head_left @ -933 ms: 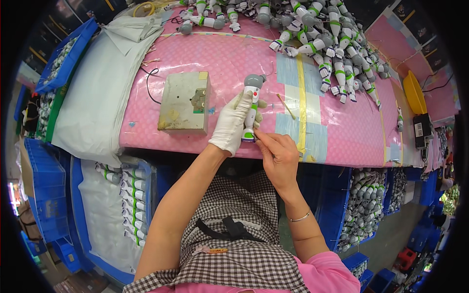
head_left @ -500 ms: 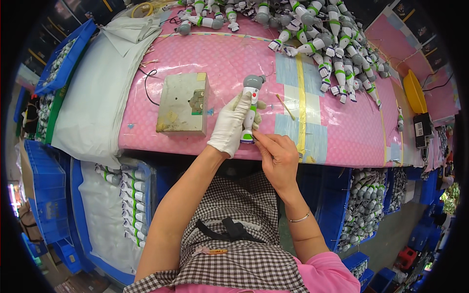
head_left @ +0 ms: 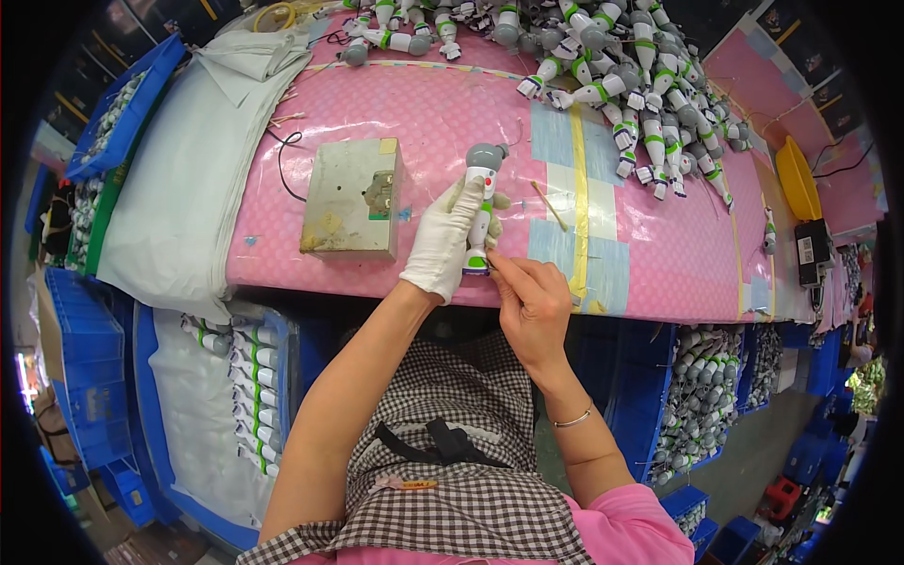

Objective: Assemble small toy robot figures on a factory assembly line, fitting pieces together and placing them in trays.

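Observation:
My left hand (head_left: 439, 235), in a white glove, is wrapped round a toy arm (head_left: 479, 220) above the near edge of the pink table. The toy arm is white with green bands, a grey rounded upper end, a red dot and a thin wire at the top. Its small toy hand points down toward me. My bare right hand (head_left: 533, 303) is closed in a pinch at that lower end, thumb and forefinger together against its right side. Whatever sits between those fingertips is too small to make out.
A worn metal box (head_left: 350, 200) with a cable stands left of my hands. A cotton swab (head_left: 550, 206) lies to the right. More toy arms (head_left: 650, 94) are heaped at the far right. Blue bins (head_left: 146, 377) with toy arms flank me; white sheets (head_left: 179, 179) cover the table's left.
Both hands and the toy arm have shifted very slightly left. The right hand's pinch stays at the toy arm's lower end.

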### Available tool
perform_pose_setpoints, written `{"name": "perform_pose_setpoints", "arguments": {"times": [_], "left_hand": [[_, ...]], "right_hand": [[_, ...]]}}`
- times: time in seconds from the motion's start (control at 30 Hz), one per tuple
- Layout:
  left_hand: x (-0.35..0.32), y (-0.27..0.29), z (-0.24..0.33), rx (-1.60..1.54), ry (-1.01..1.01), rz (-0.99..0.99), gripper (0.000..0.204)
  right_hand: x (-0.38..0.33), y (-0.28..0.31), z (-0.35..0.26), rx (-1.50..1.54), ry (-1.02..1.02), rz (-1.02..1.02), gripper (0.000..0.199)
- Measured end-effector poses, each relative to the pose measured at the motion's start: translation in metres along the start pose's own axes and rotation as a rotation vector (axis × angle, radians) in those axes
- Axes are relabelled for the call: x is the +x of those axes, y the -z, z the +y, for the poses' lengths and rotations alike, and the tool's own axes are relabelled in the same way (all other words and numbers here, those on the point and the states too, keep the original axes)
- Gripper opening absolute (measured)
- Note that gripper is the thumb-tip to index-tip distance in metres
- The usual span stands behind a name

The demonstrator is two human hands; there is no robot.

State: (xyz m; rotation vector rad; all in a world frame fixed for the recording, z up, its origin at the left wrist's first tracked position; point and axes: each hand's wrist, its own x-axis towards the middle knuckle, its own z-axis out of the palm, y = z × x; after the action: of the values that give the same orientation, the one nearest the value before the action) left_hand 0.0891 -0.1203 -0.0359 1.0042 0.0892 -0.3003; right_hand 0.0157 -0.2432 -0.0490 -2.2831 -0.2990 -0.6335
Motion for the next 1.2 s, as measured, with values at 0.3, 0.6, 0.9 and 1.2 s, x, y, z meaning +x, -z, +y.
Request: {"name": "perform_pose_setpoints", "arguments": {"times": [0.3, 0.6, 0.9, 1.2], "left_hand": [[0.0029, 0.0029, -0.001, -0.02, -0.001, -0.006, 0.037], [0.0019, 0.0058, -0.0027, -0.049, 0.041, -0.016, 0.038], [0.002, 0.0041, 0.0005, -0.015, 0.037, -0.026, 0.037], [0.001, 0.0028, 0.0006, -0.013, 0.028, -0.008, 0.034]], "right_hand": [[-0.0005, -0.0023, -0.0026, -0.036, 0.009, 0.022, 0.024], [-0.0029, -0.0005, 0.0003, -0.021, 0.003, 0.039, 0.022], [-0.0016, -0.0013, 0.0012, -0.006, 0.013, 0.021, 0.023], [0.0001, 0.0004, 0.0004, -0.013, 0.009, -0.007, 0.023]]}}
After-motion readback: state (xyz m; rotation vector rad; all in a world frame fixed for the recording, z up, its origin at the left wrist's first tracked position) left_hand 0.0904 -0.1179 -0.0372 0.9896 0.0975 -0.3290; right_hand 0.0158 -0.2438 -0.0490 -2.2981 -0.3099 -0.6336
